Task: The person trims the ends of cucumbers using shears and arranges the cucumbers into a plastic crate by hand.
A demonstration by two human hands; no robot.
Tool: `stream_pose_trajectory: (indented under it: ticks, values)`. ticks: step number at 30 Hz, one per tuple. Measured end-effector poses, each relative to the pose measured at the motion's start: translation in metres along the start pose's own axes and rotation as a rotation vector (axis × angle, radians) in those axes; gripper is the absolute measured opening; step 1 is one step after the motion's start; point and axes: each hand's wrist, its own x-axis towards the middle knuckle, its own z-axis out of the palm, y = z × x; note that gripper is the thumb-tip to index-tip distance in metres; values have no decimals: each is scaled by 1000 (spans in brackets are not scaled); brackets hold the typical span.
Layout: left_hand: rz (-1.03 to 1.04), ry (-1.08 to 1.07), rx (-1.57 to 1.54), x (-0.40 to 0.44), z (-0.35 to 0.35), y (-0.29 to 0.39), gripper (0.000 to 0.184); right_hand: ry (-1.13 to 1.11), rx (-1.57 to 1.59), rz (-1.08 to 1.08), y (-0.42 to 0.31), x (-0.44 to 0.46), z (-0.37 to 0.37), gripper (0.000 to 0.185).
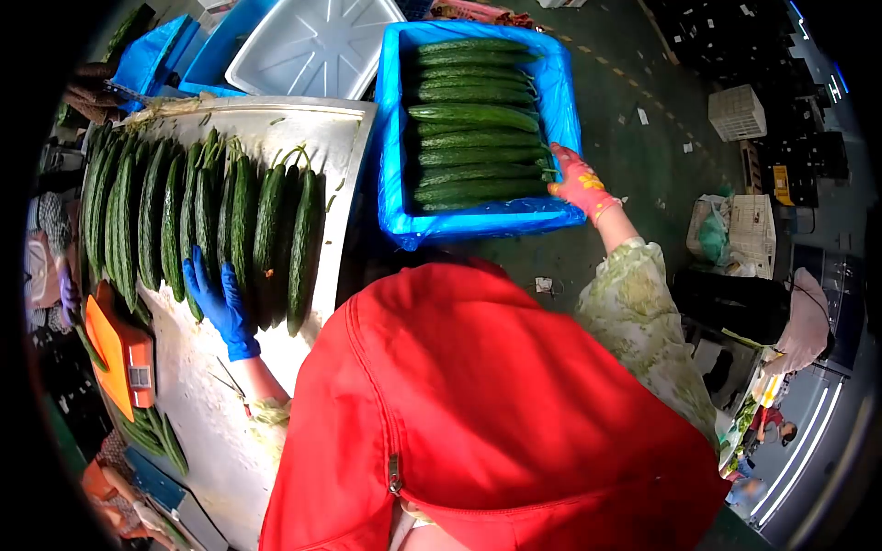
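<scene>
My left hand [220,303], in a blue glove, has its fingers spread over the lower ends of cucumbers [241,216] laid side by side on a metal table [276,119]. I cannot tell how firmly it touches them. A pink glove with a yellow flower covers my right hand [581,186], which reaches over the right rim of a blue-lined crate [473,220]. Its fingers are apart at the ends of the cucumbers [473,142] stacked inside the crate. Those lie crosswise, in one neat column.
An orange scale [140,372] stands on the table's left side, with thinner cucumbers [161,436] below it. Behind the table are a white tray [312,46] and blue crates [216,55]. White baskets [737,112] sit on the green floor at right. Other people work along the left edge.
</scene>
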Motion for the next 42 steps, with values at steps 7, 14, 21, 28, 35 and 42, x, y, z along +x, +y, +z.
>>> stream_pose_trajectory:
  ticks: [7, 14, 21, 28, 35, 42]
  values:
    - [-4, -7, -164, -23, 11, 36, 47, 100, -486, -339, -6, 3, 32, 86]
    - [-65, -28, -207, -32, 17, 53, 45, -135, -321, -339, -6, 12, 22, 77]
    - [-94, 1, -199, -35, 20, 70, 42, -158, -396, -465, -14, 28, 17, 68]
    - [-107, 104, -115, -32, 12, 67, 42, 150, -371, -836, -43, 39, -93, 31]
    - [-259, 417, -184, -47, -42, 61, 42, 403, -502, -1027, -134, 54, -210, 48]
    - [17, 273, 66, -23, -89, 101, 66, 246, -195, -1528, -371, 107, -98, 42]
